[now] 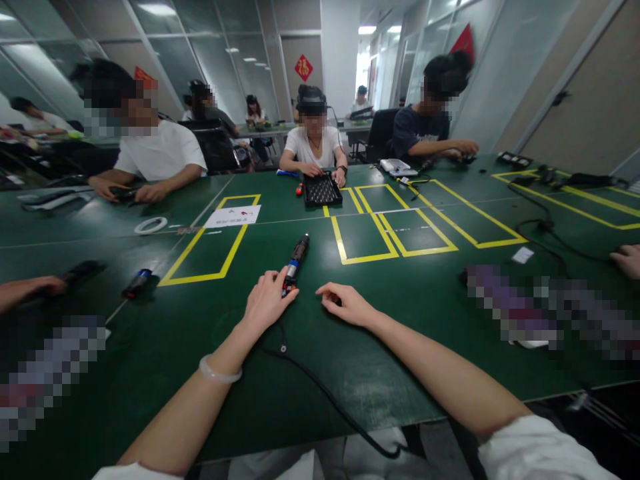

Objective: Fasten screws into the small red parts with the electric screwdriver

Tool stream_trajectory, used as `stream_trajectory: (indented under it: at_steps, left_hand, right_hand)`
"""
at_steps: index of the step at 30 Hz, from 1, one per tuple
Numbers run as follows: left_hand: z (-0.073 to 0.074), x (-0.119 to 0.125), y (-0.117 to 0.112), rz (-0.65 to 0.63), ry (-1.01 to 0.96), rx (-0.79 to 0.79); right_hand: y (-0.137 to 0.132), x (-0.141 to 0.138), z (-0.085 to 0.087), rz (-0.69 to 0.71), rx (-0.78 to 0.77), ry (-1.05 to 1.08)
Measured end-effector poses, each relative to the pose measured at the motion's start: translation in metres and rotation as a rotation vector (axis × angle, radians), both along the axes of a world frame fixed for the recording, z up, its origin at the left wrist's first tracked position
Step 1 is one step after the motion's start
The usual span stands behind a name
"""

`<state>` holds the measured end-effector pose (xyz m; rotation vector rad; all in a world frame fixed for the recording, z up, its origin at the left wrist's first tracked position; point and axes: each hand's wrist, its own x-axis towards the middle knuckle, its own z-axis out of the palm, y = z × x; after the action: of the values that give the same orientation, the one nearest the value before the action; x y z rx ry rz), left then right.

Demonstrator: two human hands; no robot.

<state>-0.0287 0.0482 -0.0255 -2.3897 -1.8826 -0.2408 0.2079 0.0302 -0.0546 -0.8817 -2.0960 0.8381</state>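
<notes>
My left hand (267,297) is closed over the rear part of an electric screwdriver (299,253), which lies on the green table with its tip pointing away from me. The screwdriver is mostly black, with blue and silver bands and a bit of orange near my thumb. My palm and fingers hide its back end. A black cord (320,383) comes out from under that hand and runs to the front edge of the table. My right hand (350,303) rests on the table to the right of the tool, loosely curled with a gap between thumb and fingers, holding nothing visible.
Yellow tape rectangles (390,259) mark the table (320,360). A white paper (233,216), a tape roll (151,225) and another black-and-blue tool (137,283) lie leftward. A person opposite handles a black tray (324,193). Co-workers' hands show at both sides.
</notes>
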Motion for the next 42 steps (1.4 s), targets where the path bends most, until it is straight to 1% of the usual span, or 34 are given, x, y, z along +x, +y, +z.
stream_trajectory:
  at_steps: [4, 7, 9, 14, 16, 18, 20, 22, 27, 29, 35, 42]
  left_hand:
    - [-0.001, -0.043, 0.025, 0.139, 0.006, -0.047]
    - [0.000, -0.084, 0.041, 0.268, -0.003, -0.078]
    - [0.001, -0.112, 0.047, 0.352, -0.009, -0.095]
    - [0.009, -0.176, 0.047, 0.542, -0.004, -0.167]
    - [0.012, -0.196, 0.044, 0.624, 0.006, -0.186]
    - [0.013, -0.209, 0.040, 0.694, 0.010, -0.202]
    - [0.014, -0.215, 0.035, 0.739, 0.002, -0.202]
    - [0.015, -0.215, 0.031, 0.753, -0.002, -0.178]
    - [0.013, -0.203, 0.026, 0.738, 0.019, 0.001]
    - [0.012, -0.199, 0.027, 0.744, 0.011, 0.045]
    - [0.010, -0.196, 0.027, 0.734, -0.009, 0.041]
    - [0.006, -0.194, 0.023, 0.712, 0.026, 0.091]
  right_hand:
    - [-0.001, 0.001, 0.003, -0.006, -0.018, -0.012]
    - [-0.001, 0.001, 0.003, -0.014, -0.017, -0.028]
    - [-0.001, 0.001, 0.003, -0.016, -0.011, -0.032]
    - [0.000, 0.000, 0.002, -0.016, 0.012, -0.049]
    - [0.000, 0.001, 0.002, -0.017, 0.019, -0.058]
    - [0.000, 0.001, 0.002, -0.018, 0.024, -0.066]
    - [0.001, 0.001, 0.001, -0.018, 0.027, -0.070]
    - [0.001, 0.000, 0.001, -0.020, 0.029, -0.073]
    - [0.001, 0.000, 0.000, -0.020, 0.030, -0.076]
    - [0.001, 0.000, 0.001, -0.016, 0.030, -0.073]
    - [0.000, 0.000, 0.004, -0.016, 0.024, -0.086]
    - [0.001, 0.000, 0.001, -0.012, 0.045, -0.091]
